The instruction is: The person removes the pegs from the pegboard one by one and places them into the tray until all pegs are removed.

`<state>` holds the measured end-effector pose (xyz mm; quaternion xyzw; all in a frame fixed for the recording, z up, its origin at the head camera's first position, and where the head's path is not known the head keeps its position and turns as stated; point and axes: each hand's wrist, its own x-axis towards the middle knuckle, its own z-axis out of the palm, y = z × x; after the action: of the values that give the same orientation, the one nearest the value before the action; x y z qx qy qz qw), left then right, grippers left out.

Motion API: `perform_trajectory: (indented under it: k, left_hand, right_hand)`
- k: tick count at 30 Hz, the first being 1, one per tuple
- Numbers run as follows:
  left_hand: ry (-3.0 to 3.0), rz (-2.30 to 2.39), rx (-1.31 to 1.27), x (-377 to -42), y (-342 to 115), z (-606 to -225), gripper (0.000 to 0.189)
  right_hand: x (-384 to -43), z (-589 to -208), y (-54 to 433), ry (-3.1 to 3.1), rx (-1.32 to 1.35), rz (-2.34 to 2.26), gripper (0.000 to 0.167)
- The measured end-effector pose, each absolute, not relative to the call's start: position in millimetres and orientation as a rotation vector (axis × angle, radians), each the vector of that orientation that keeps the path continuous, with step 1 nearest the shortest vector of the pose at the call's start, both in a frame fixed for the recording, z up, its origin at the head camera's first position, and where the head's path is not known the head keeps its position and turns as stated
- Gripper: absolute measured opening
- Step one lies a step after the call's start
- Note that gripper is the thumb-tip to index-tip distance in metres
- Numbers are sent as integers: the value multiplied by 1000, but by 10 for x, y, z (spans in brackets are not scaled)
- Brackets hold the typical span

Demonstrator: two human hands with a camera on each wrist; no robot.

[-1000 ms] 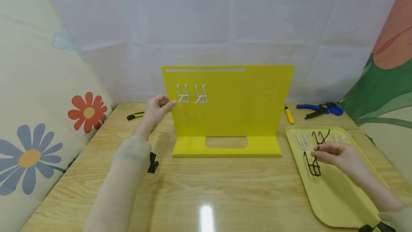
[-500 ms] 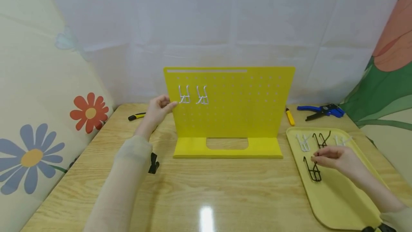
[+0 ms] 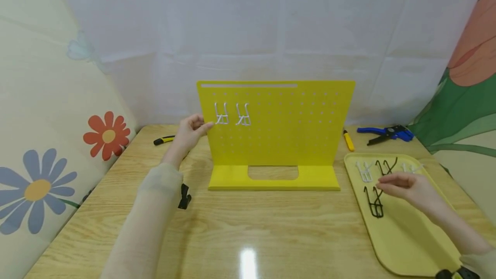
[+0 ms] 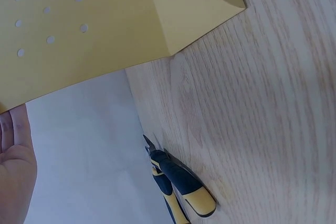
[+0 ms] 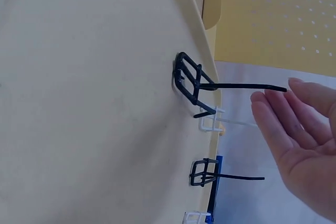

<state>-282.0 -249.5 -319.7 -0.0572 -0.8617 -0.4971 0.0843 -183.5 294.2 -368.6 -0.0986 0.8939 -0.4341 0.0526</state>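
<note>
Head view: board (image 3: 288, 141) is pinched at one side by left hand (image 3: 189, 131), likely for steadying, while in tray (image 3: 410, 244) the upraised prong (image 5: 241, 86) of black hook (image 3: 376, 204) is bracketed by half-open right hand (image 3: 407, 187), grip unclear, likely as that end is easiest reached.

Tray (image 3: 412, 246) right of the pegboard (image 3: 286, 137)

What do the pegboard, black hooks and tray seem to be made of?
Pegboard: probably painted metal, matte yellow; thin panel, crisp edges.
Black hooks: likely coated metal wire, dull; slim bent rods joined at crossings.
Tray: perhaps plastic, smooth and matte; rounded rim, even colour.
</note>
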Motion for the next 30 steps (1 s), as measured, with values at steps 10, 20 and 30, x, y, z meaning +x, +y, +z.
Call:
perform_trajectory:
  k: [10, 20, 30]
  left_hand:
    - [-2511, -1513, -228, -2828, -2484, -3232, 25]
    - [-2527, -1521, -205, -2847, -2487, -3260, 25]
    - [-2492, -1547, -230, -2829, -2511, -3227, 25]
  right_hand:
    - [-1860, -3622, 2840, 2840, -312, -1322, 47]
    - [-1877, -3519, 2526, 2940, -519, -1394, 49]
    - [-1976, -3428, 2171, 2922, -770, -1524, 51]
